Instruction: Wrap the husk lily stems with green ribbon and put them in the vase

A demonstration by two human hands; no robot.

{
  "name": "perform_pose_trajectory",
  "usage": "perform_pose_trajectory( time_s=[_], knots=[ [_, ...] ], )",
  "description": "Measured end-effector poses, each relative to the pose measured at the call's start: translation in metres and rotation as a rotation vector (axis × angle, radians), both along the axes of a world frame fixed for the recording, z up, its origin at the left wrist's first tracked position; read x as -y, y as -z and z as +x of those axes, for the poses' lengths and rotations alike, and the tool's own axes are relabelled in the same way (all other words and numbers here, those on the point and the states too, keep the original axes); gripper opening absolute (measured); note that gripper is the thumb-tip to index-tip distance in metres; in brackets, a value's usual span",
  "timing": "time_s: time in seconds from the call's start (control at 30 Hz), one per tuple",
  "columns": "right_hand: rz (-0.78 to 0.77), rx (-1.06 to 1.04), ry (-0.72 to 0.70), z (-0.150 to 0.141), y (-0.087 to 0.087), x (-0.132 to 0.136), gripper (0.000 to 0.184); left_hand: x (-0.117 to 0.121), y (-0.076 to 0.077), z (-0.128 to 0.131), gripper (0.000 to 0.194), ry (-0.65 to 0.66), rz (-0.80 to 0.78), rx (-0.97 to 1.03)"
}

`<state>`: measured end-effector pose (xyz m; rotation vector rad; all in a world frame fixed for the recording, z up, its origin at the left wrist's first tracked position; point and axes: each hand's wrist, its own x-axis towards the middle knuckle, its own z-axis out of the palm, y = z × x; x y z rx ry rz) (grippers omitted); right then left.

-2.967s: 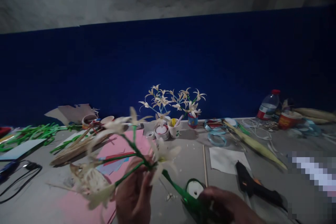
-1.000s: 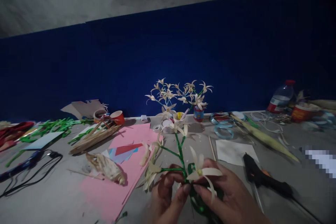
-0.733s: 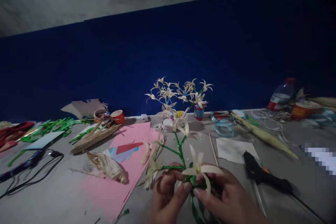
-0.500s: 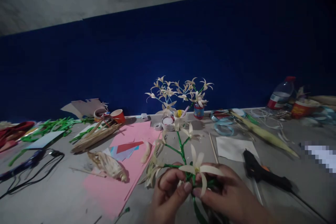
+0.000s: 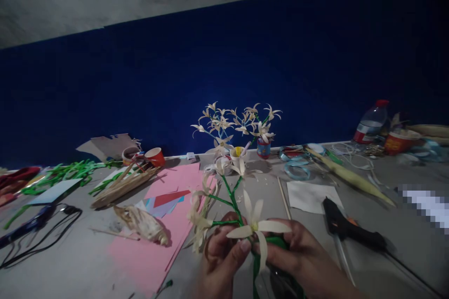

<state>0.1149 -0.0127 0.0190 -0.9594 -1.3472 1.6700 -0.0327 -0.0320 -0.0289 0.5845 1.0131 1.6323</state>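
Both my hands hold a handmade flower branch (image 5: 229, 196) with a green wrapped stem and several cream petal flowers. My left hand (image 5: 220, 261) pinches the stem just below the nearest flower (image 5: 255, 227). My right hand (image 5: 301, 257) is closed on green tape (image 5: 273, 242) at the same spot on the stem. The branch stands tilted up and away from me over the grey table (image 5: 63, 261).
A black glue gun (image 5: 351, 233) lies right of my hands, beside white paper (image 5: 312, 196). Pink paper (image 5: 164, 224), a dried husk (image 5: 142, 224), sticks (image 5: 119, 187) and green stems (image 5: 66, 170) lie left. Small cups of finished flowers (image 5: 238, 126), ribbon rolls (image 5: 296, 170) and a bottle (image 5: 370, 124) stand at the back.
Three seconds ago my hands were apart, the branch leaning left. They have since met at the stem; the branch stands more upright, and the nearest flower shifted slightly left.
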Motion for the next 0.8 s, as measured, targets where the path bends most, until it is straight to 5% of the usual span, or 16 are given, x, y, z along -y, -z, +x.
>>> perform_pose_trajectory(
  time_s=[0.13,0.37,0.67,0.8],
  knots=[
    [-0.122,-0.033,0.126,-0.001,-0.004,0.004,0.032,0.000,-0.003,-0.001,0.025,-0.046,0.021,-0.077],
    [0.029,0.085,0.264,-0.006,-0.006,0.010,0.013,0.000,-0.019,0.002,0.023,0.043,0.070,-0.013],
    [0.487,0.381,0.352,0.000,0.001,0.009,0.011,-0.002,-0.029,0.003,0.023,0.164,0.099,0.058],
    [0.627,0.404,0.260,0.003,-0.002,0.006,0.014,-0.002,-0.032,0.006,0.024,0.157,0.080,0.047]
  ],
)
